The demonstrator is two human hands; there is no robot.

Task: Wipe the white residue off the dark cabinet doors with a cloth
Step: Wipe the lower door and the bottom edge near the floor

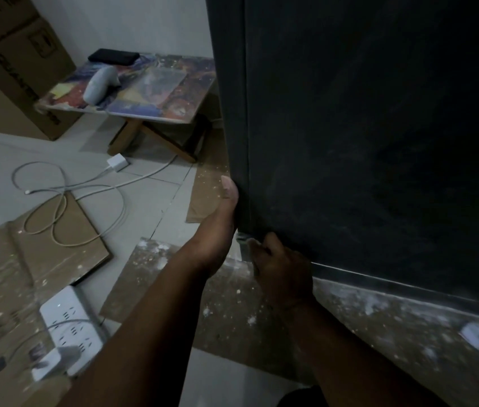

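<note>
- Head view: the dark cabinet door [379, 127] fills the right side of the picture, its lower left corner low near the floor, and faint pale smears and specks show across its lower part, so by my judgement the wiping is far from finished there; the upper part is too dim to judge.
- At that lower left corner, a small greyish scrap, likely the cloth [242, 237], peeks out between the two hands; too little of it shows to be sure.
- Right hand [279, 268] sits just below the corner, its grip curled and seemingly pinching the cloth against the door's bottom edge.
- Left hand [223, 212] is on the door's left edge just above the corner, thumb lying straight up along the edge; its other fingers are hidden behind the door, so I cannot tell how that grip is set.
- Below the door, a spattered cardboard sheet [232, 304] covers the floor, dotted with white flecks.
- Left of the door, well apart, a white cable [64, 201] loops on the floor, and a power strip [70, 327] lies nearer the camera.
- Beyond the door's left edge, a low desk [150, 92] with a colourful top stands by the wall.
</note>
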